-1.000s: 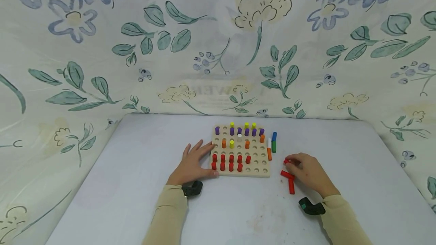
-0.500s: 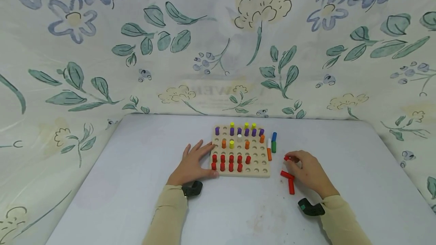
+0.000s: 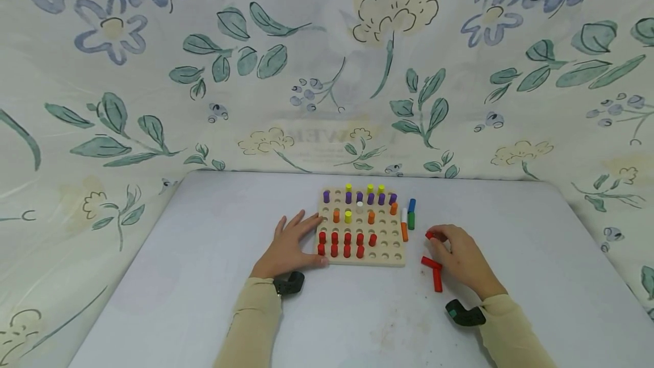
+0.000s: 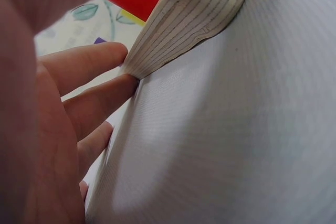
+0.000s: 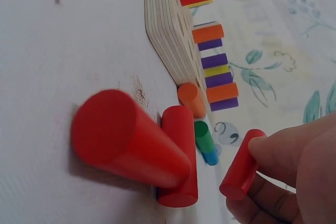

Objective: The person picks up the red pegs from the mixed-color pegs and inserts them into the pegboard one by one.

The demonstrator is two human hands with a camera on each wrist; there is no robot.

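Note:
A wooden pegboard [image 3: 384, 263] lies on the table, with red, orange, yellow, purple and white pegs upright in some of its holes. My left hand [image 3: 287, 247] rests at its left side, thumb along the front corner and fingertips against the edge [image 4: 131, 69]. To the right of the board, my right hand [image 3: 464, 257] pinches a red peg [image 5: 242, 165] between thumb and fingers, above the table in the right wrist view. Beneath that hand lie two more red pegs, one crosswise [image 3: 430, 262] and one pointing toward the near edge [image 3: 437, 281].
Close along the board's right side lie a white peg [image 3: 404, 214], an orange peg [image 3: 405, 232], a blue peg [image 3: 411, 205] and a green peg [image 3: 411, 221]. A flowered cloth [image 3: 327, 72] hangs behind the white table [image 3: 230, 203].
My right hand has shifted slightly up and away from the two loose red pegs, with the pinched red peg in it. The left hand and the pegboard stay where they were.

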